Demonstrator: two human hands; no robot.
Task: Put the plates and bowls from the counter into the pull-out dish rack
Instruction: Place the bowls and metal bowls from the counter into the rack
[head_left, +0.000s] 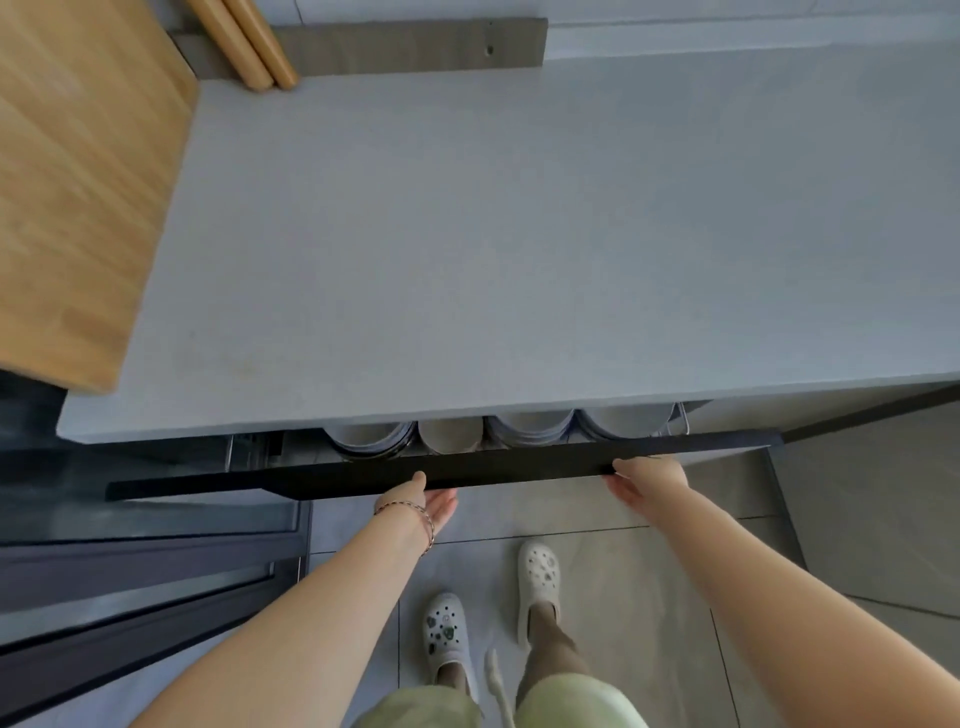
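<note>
Nothing readable in this one, honestly. No lettering, brand or number shows on the worktop (519, 234), on the black front of the pull-out dish rack (363, 475), or on the bowls (530, 428) stacked just behind it under the worktop's near edge. The little charms on the white clogs (447, 631) down on the floor are too small to tell whether any of them carry writing.
</note>
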